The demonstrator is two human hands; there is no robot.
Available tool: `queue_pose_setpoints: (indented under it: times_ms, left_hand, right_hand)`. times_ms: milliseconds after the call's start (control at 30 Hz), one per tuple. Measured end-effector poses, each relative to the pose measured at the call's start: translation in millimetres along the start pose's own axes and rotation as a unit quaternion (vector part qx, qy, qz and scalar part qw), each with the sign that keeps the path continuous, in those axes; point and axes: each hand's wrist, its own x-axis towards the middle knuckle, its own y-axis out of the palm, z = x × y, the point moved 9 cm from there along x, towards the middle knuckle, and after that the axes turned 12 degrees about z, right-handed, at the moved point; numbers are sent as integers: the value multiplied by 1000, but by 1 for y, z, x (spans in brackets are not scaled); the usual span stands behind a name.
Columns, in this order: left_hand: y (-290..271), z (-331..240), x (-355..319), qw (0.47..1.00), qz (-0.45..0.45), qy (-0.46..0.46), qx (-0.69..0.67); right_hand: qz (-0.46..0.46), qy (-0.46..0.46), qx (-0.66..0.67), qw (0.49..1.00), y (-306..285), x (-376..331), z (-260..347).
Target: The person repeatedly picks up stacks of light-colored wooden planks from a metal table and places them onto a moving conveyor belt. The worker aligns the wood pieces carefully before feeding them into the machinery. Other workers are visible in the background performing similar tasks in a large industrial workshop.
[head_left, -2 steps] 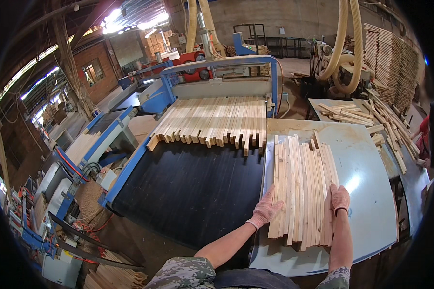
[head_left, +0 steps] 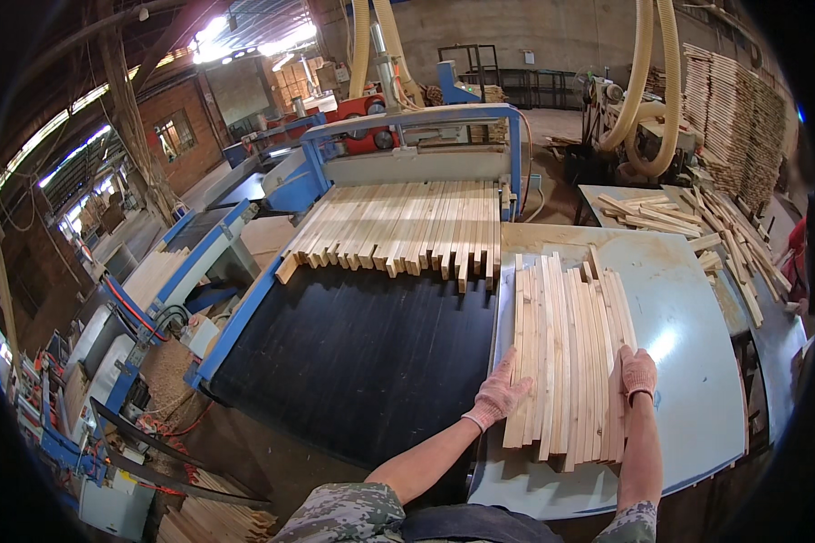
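A row of pale wooden strips [head_left: 570,362], set side by side with uneven ends, lies on a light grey metal table [head_left: 688,398]. My left hand [head_left: 501,393], in a pinkish knit glove, presses the row's left side with its fingers along the outer strip. At the right side my right hand [head_left: 638,371], gloved alike, closes against the edge. Between them the two hands squeeze the strips together. Another row of wooden strips [head_left: 407,222] lies on the far part of a black conveyor belt [head_left: 362,353], under a blue machine frame [head_left: 417,114].
Loose wooden sticks [head_left: 738,244] lie heaped on a bench at the right, with a tall wood stack [head_left: 733,127] behind. Beige hoses [head_left: 647,90] hang at the back. Left of the belt stands another blue machine [head_left: 190,258]. More strips [head_left: 213,507] lie low at the left.
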Motion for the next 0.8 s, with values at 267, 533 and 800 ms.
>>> queue_pose_setpoints:
  times_ms: [267,533,800]
  left_hand:
    - [2,-6,-1,999,0,-17,27]
    - [-5,0,-2,998,-26,21,52]
    - [-3,-6,-4,1000,3,-14,12]
  right_hand:
    - [-7,-7,-1,1000,-5,-7,2]
    - [3,3,-5,1000,-3,-5,4]
    - [2,-3,-11,1000,-5,-9,4]
